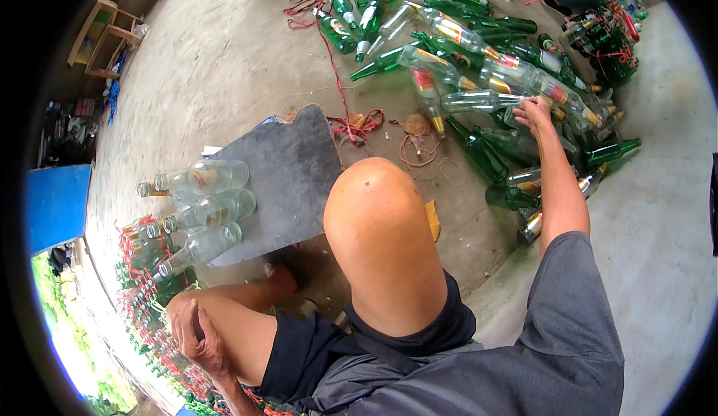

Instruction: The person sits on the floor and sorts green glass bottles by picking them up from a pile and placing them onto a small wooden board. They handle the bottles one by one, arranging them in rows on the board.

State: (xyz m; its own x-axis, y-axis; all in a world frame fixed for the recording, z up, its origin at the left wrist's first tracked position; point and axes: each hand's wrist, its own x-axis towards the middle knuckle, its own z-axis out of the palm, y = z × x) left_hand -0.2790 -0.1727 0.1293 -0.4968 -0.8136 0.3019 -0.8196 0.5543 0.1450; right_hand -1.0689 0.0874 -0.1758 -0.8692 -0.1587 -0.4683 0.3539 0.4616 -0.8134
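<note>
Right hand (532, 109) gripping clear bottle (479, 102), left hand (196, 331) spread on knee (224, 319)

Grey short-sleeved shirt, dark shorts, bare knees and forearms.

At twelve to two o'clock lies a heap of green bottles (479, 150) and clear bottles (479, 102) with gold necks and red labels. Red string (359, 126) curls on the grey concrete floor (224, 64). Three clear bottles (209, 210) rest on a dark grey slab (288, 176); grey shirt, black shorts.
</note>
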